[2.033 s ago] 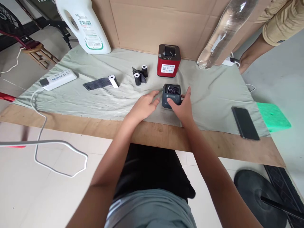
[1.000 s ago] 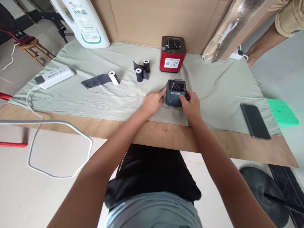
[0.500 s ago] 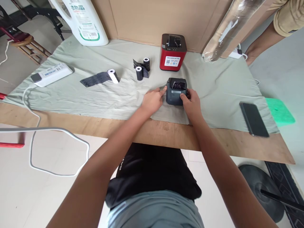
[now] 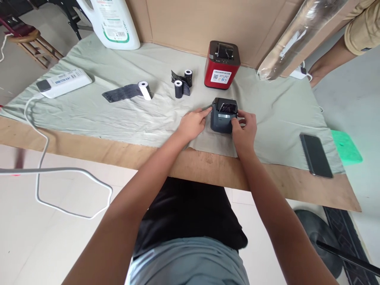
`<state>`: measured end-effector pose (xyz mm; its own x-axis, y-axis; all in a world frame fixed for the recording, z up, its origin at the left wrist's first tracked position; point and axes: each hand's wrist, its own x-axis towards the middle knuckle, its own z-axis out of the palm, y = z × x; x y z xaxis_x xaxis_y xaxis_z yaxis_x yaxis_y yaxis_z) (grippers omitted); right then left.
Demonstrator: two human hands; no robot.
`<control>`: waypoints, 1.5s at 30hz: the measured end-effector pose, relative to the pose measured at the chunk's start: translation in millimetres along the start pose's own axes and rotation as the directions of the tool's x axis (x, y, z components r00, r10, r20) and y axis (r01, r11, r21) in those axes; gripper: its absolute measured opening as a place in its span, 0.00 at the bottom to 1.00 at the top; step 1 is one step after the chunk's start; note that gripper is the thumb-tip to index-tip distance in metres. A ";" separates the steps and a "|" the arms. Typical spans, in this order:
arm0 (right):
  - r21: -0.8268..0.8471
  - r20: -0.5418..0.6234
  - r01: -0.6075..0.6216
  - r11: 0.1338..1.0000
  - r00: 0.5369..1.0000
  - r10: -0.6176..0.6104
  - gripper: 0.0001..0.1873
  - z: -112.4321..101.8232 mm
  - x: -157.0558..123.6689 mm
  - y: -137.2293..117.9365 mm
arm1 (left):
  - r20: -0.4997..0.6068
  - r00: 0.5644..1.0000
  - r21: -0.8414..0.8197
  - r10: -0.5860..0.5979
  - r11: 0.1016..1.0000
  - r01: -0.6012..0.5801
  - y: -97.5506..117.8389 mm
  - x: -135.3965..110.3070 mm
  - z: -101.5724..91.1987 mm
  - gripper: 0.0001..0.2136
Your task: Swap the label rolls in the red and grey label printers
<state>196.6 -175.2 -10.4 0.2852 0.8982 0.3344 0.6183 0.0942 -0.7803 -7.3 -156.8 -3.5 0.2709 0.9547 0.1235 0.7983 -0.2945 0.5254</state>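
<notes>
A small dark grey-blue label printer (image 4: 221,123) stands upright on the cloth in front of me, with shiny black material showing in its top window. My left hand (image 4: 191,126) rests at its left side. The left index finger is stretched out with its tip on the printer's upper left edge; the other left fingers are partly curled. My right hand (image 4: 245,128) grips the right side, thumb at the front right edge and fingers round the side, partly hidden. Behind stands a red printer (image 4: 221,65) with a black top and a white label.
Black-and-white paper rolls (image 4: 145,91) and small black rolls (image 4: 178,89) lie left. A power strip (image 4: 67,83), detergent bottle (image 4: 118,27), phone (image 4: 316,155) and wrapped tube (image 4: 285,51) lie around. Another person's arm (image 4: 331,59) reaches in at the right. The wooden edge (image 4: 208,162) is nearest me.
My view has shifted a little. The right thumb has slid from the printer's front face to its right edge. My left index finger stays at the left side.
</notes>
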 end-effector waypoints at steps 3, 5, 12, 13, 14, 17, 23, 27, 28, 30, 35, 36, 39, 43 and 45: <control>-0.006 0.003 -0.007 1.000 1.000 0.007 0.19 -2.1 -1.0 -4.1 | -0.008 1.000 -0.027 0.003 1.000 -0.003 -1.1 0.6 1.5 0.29; -0.002 0.011 -0.014 1.000 1.000 0.014 0.20 -2.9 -1.2 -6.3 | -0.025 1.000 -0.056 0.007 0.998 -0.009 -2.6 1.9 3.5 0.29; 0.002 0.042 -0.058 0.998 0.997 0.058 0.21 -5.3 -1.5 -11.3 | -0.088 0.996 -0.145 0.011 0.989 -0.023 -9.8 8.2 11.7 0.26; -0.001 0.044 -0.064 0.998 0.997 0.064 0.21 -5.5 -1.6 -11.5 | -0.095 0.995 -0.147 -0.005 0.989 -0.010 -10.5 8.7 11.7 0.26; -0.004 0.047 -0.068 0.998 0.997 0.068 0.21 -5.7 -1.6 -11.7 | -0.104 0.994 -0.149 -0.019 0.989 0.003 -11.1 8.8 11.3 0.25; 0.001 0.049 -0.080 0.997 0.996 0.080 0.20 -6.0 -1.8 -11.5 | -0.109 0.994 -0.141 -0.019 0.990 0.004 -10.7 7.4 7.9 0.25; 0.115 0.041 -0.078 0.990 0.996 0.073 0.19 -7.1 -1.6 -6.9 | -0.041 0.998 0.022 0.042 0.999 -0.042 3.0 -1.3 1.6 0.25; 0.299 0.039 -0.079 0.951 0.997 0.071 0.26 -6.2 1.7 2.6 | -0.005 0.999 0.162 0.052 0.986 -0.050 10.0 -12.0 4.0 0.24; 0.325 0.045 -0.076 0.942 0.997 0.065 0.29 -5.6 3.0 5.1 | 0.005 0.998 0.188 0.057 0.980 -0.056 10.6 -15.2 5.2 0.25; 0.353 0.061 -0.074 0.933 0.997 0.056 0.32 -4.4 6.4 9.0 | 0.027 0.997 0.225 0.070 0.971 -0.074 11.1 -21.5 7.5 0.26; 0.329 0.110 -0.071 0.942 0.993 0.036 0.35 -6.5 25.2 8.0 | 0.146 0.983 0.259 0.108 0.955 -0.144 11.0 -34.2 8.8 0.31; 0.304 0.121 -0.071 0.950 0.992 0.036 0.35 -7.9 31.9 5.8 | 0.177 0.977 0.262 0.116 0.951 -0.161 11.0 -36.6 7.9 0.32; 0.153 0.171 -0.057 0.987 0.985 0.031 0.32 -12.8 57.8 -3.4 | 0.231 0.963 0.267 0.141 0.942 -0.202 11.0 -44.0 4.7 0.33; -0.097 0.376 -0.024 0.995 0.925 0.060 0.23 -16.6 97.5 -19.7 | 0.241 0.958 0.248 0.154 0.945 -0.214 10.5 -51.1 2.7 0.34; -0.193 0.474 0.015 0.981 0.877 0.080 0.17 -16.7 114.9 -29.1 | 0.240 0.958 0.237 0.158 0.947 -0.216 10.2 -52.3 2.9 0.34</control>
<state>223.6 -81.9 59.6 -0.0475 0.9987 -0.0194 0.7522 0.0230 -0.6586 -11.8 -209.8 -7.1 0.5147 0.8574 -0.0005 0.8253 -0.4953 0.2714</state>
